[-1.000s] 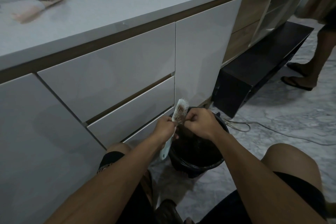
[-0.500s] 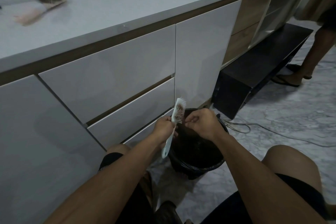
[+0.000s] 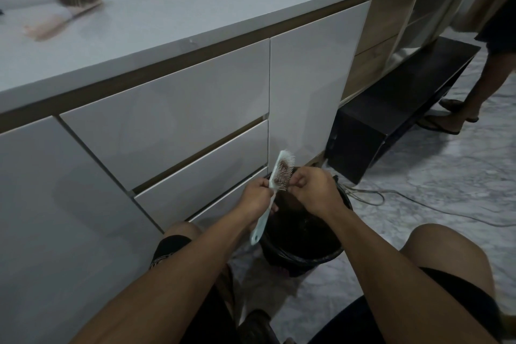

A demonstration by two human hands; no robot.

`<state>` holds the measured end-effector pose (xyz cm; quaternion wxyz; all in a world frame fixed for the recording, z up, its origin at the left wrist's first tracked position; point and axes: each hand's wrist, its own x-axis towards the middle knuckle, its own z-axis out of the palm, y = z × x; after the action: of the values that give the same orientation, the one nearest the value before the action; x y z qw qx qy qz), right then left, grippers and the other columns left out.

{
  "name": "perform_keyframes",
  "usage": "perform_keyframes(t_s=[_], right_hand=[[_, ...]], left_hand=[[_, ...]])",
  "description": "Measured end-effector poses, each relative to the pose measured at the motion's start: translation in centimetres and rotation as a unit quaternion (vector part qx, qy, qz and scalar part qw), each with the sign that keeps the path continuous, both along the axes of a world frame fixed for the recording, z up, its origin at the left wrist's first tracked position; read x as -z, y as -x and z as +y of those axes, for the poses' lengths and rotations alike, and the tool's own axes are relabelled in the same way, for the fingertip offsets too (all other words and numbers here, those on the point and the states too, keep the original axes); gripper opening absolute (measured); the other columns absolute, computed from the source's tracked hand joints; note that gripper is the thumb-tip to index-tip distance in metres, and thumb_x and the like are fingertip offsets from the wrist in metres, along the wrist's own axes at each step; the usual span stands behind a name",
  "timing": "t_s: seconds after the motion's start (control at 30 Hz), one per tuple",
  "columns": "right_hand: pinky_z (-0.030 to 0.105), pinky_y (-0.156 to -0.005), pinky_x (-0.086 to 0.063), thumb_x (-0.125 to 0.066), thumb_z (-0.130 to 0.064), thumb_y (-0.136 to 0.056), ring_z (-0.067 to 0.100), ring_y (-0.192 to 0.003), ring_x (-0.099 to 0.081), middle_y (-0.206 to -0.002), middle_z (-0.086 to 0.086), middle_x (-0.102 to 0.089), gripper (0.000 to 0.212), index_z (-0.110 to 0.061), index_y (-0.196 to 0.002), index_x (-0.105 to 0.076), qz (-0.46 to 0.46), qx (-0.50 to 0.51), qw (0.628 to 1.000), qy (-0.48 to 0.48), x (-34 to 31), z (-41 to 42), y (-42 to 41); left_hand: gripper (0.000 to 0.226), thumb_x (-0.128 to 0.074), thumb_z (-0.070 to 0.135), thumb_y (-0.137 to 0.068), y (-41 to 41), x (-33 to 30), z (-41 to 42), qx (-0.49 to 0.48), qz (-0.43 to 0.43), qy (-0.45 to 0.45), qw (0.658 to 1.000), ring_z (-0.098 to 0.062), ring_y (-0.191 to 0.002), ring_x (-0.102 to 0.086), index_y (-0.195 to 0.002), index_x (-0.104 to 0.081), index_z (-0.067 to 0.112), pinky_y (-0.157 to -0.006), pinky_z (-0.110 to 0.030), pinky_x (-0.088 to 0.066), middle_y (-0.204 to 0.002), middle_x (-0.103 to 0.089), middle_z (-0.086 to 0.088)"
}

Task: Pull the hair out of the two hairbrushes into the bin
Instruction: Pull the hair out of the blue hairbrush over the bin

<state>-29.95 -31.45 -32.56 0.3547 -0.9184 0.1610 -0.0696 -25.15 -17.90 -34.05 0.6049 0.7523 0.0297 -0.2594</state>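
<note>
Left hand (image 3: 255, 198) grips the pale plastic hairbrush (image 3: 275, 187) over the round black bin (image 3: 304, 255) — right hand (image 3: 310, 190) pinches brown hair; pull slowly, straight out.

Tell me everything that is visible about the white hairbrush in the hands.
The white hairbrush looks like plastic, with a paddle head, pale pins and a slim handle ending in a hole. Brown hair is matted among the pins. It is held almost upright, head up and tilted right, above the black bin. The left hand grips the handle just below the head. The right hand pinches at the hair on the lower pins.
</note>
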Motion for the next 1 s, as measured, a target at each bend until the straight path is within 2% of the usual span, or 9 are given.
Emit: perform_keyframes(t_s=[0.13, 0.2, 0.27, 0.4, 0.5, 0.63, 0.77, 0.87, 1.0], right_hand=[[0.026, -0.072, -0.052, -0.072, -0.014, -0.078, 0.016, -0.071, -0.064, -0.067, -0.006, -0.064, 0.005, -0.019, -0.077, -0.071, -0.044, 0.062, 0.997, 0.000, -0.1, -1.0, -0.1], [0.023, -0.070, -0.052, -0.070, -0.013, -0.079, 0.013, -0.068, -0.062, -0.068, -0.006, -0.064, 0.005, -0.017, -0.081, -0.071, -0.057, 0.075, 0.996, -0.005, 0.0, -1.1, -0.1], [0.020, -0.072, -0.053, -0.071, -0.015, -0.079, 0.009, -0.071, -0.063, -0.074, -0.008, -0.067, 0.011, -0.017, -0.089, -0.071, -0.049, 0.043, 0.998, -0.025, 0.1, -0.9, -0.1], [0.028, -0.081, -0.057, -0.081, -0.026, -0.072, 0.008, -0.082, -0.070, -0.089, -0.005, -0.074, 0.030, -0.020, -0.100, -0.073, -0.034, -0.030, 0.997, -0.069, 0.5, 0.0, 0.0], [0.027, -0.083, -0.057, -0.080, -0.019, -0.074, 0.006, -0.081, -0.070, -0.093, -0.002, -0.077, 0.022, -0.018, -0.096, -0.078, -0.061, -0.033, 0.997, -0.036, 0.5, 0.3, 0.0], [0.021, -0.078, -0.053, -0.075, -0.017, -0.079, 0.005, -0.077, -0.067, -0.089, -0.003, -0.078, 0.013, -0.020, -0.091, -0.079, -0.076, -0.023, 0.997, 0.010, 0.3, 0.0, -0.1], [0.021, -0.080, -0.052, -0.073, -0.016, -0.080, 0.010, -0.076, -0.067, -0.087, 0.000, -0.077, 0.011, -0.017, -0.089, -0.079, -0.079, 0.038, 0.996, -0.003, 0.1, -0.8, -0.2], [0.028, -0.081, -0.056, -0.073, -0.016, -0.081, 0.010, -0.075, -0.066, -0.085, 0.000, -0.075, 0.008, -0.017, -0.088, -0.077, -0.078, 0.035, 0.996, -0.023, 0.1, -1.5, -0.3], [0.013, -0.077, -0.050, -0.077, -0.020, -0.078, 0.008, -0.087, -0.066, -0.097, -0.003, -0.071, 0.029, -0.019, -0.107, -0.073, -0.061, -0.047, 0.996, -0.049, 0.2, -0.3, 0.1]], left_hand=[[0.027, -0.040, -0.008, -0.086, 0.0, 0.0, 0.5, -0.002, 0.003, -0.012, 1.000, -0.022, -0.045, -0.050, -0.069, -0.048, 0.010, -0.044, -0.026, -0.039, -0.063, -0.054, -0.013], [0.026, -0.039, -0.009, -0.086, 0.1, 0.1, 0.7, 0.007, 0.011, -0.010, 1.000, -0.021, -0.043, -0.050, -0.070, -0.049, 0.009, -0.042, -0.025, -0.038, -0.064, -0.054, -0.013], [0.025, -0.037, -0.010, -0.085, 0.2, 0.2, 0.6, 0.014, 0.018, -0.006, 1.000, -0.018, -0.040, -0.050, -0.074, -0.050, 0.008, -0.041, -0.024, -0.038, -0.062, -0.053, -0.014], [0.016, -0.044, -0.005, -0.088, 0.3, 0.1, 0.2, 0.021, 0.031, 0.017, 0.999, -0.017, -0.037, -0.049, -0.080, -0.051, 0.007, -0.045, -0.027, -0.037, -0.060, -0.052, -0.013], [0.019, -0.046, -0.005, -0.087, 0.5, -0.1, -0.1, 0.023, 0.033, 0.018, 0.999, -0.017, -0.036, -0.048, -0.076, -0.050, 0.009, -0.045, -0.027, -0.037, -0.059, -0.052, -0.013], [0.024, -0.041, -0.008, -0.087, 0.6, -0.4, -0.3, 0.024, 0.029, 0.013, 0.999, -0.014, -0.033, -0.048, -0.073, -0.049, 0.010, -0.043, -0.026, -0.036, -0.058, -0.052, -0.011], [0.024, -0.039, -0.007, -0.087, 0.4, -0.3, 0.0, 0.018, 0.031, -0.006, 0.999, -0.017, -0.037, -0.051, -0.074, -0.049, 0.010, -0.038, -0.021, -0.038, -0.062, -0.053, -0.014], [0.020, -0.039, -0.006, -0.088, 0.2, -0.1, 0.4, 0.025, 0.037, -0.013, 0.999, -0.020, -0.044, -0.053, -0.079, -0.050, 0.008, -0.039, -0.022, -0.040, -0.065, -0.054, -0.015], [0.013, -0.044, -0.003, -0.090, 0.4, -0.5, 0.2, 0.032, 0.042, 0.008, 0.999, -0.018, -0.041, -0.051, -0.083, -0.051, 0.006, -0.040, -0.025, -0.039, -0.060, -0.053, -0.013]])
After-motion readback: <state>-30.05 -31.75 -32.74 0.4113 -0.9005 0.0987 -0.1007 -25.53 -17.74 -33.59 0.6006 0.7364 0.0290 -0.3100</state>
